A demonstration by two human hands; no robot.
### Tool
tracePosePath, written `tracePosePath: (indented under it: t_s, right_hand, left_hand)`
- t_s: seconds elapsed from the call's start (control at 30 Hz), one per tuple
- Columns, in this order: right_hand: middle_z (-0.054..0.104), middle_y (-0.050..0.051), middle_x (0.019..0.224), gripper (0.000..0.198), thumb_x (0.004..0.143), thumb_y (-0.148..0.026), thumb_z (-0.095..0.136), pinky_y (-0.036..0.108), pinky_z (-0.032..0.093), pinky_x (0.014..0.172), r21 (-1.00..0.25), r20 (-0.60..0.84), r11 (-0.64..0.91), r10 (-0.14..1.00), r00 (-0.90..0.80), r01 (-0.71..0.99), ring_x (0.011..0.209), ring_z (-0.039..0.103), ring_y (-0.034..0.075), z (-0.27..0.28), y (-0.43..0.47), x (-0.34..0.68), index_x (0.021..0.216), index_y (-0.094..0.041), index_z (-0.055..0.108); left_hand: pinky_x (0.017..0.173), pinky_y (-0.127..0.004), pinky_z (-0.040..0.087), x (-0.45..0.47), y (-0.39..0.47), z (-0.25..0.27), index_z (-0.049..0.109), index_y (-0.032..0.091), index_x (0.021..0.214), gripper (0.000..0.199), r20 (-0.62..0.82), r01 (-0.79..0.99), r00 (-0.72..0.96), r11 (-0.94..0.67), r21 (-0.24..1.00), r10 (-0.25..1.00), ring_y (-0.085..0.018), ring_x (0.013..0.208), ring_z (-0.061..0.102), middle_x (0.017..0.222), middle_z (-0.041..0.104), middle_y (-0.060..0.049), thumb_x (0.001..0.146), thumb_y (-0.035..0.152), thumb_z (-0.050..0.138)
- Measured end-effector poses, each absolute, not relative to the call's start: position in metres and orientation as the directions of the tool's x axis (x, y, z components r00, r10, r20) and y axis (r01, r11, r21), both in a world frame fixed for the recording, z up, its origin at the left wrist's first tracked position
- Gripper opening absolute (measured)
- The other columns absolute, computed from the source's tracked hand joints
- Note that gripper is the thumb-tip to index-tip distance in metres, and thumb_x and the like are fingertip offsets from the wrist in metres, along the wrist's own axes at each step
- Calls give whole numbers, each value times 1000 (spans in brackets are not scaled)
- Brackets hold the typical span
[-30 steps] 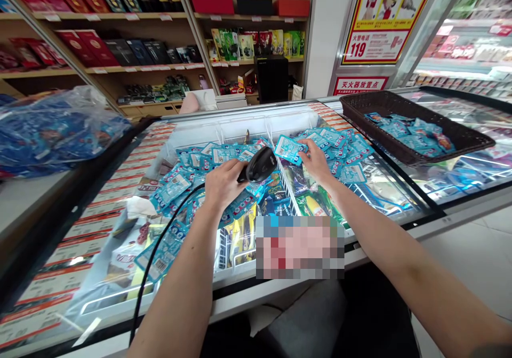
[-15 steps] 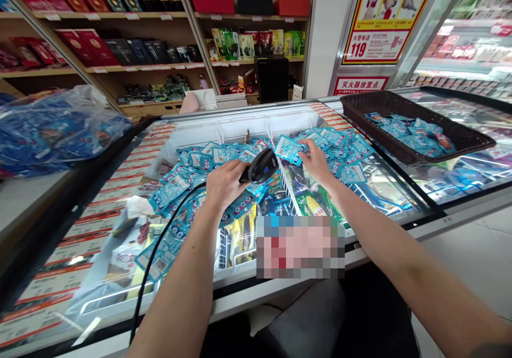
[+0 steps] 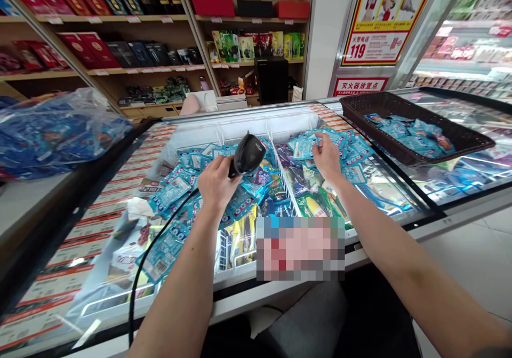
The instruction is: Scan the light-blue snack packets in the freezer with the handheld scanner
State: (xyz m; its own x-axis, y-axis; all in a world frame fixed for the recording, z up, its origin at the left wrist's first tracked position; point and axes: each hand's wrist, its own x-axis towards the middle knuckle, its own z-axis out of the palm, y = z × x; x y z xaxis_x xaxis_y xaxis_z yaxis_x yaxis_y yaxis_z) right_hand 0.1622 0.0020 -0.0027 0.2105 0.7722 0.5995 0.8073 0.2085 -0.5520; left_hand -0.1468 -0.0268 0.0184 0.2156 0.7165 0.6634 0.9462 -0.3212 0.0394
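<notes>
While the left grip (image 3: 218, 181) is closed around the handle of a black scanner (image 3: 248, 155), the right grip (image 3: 328, 158) is up by a blue packet (image 3: 303, 148). The packet lies just left of the right fingers, and its right end meets their tips. The space between thumb and finger is narrow, but I cannot tell if they pinch the packet or only touch it. The scanner is further left, apart from that packet, and its black cord (image 3: 158, 235) hangs down past the left arm. Both hands are over a big freezer (image 3: 236, 304). Lots more blue packets (image 3: 172, 191) lie in it in a messy heap, on both sides of a white wire divider (image 3: 285, 183). To the right sits a brown basket (image 3: 460, 135) with some blue packets inside, and a big plastic bag (image 3: 60, 134) is far left
</notes>
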Motion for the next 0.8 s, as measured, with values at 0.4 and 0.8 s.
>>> tracePosePath:
  t_s: [0.4, 0.8]
  right_hand:
    - [56, 13, 111, 33, 85, -42, 49, 49, 31, 90, -221, 594, 245, 801, -69, 944, 106, 42, 31, 4, -17, 146, 108, -21, 61]
    - [52, 2, 130, 30, 89, -36, 46, 46, 23, 100, -94, 501, 447, 793, -346, 890, 121, 37, 26, 1, -16, 132, 115, -32, 58]
  left_hand:
    - [66, -27, 36, -148, -25, 22, 60, 22, 99, 31, 710, 952, 66, -257, 166, 701, -21, 87, 58, 90, 64, -5, 79, 43, 52]
    - [60, -26, 34, -143, -9, 36, 59, 21, 90, 29, 692, 948, 9, -227, 223, 722, -20, 82, 59, 90, 64, -5, 77, 46, 53]
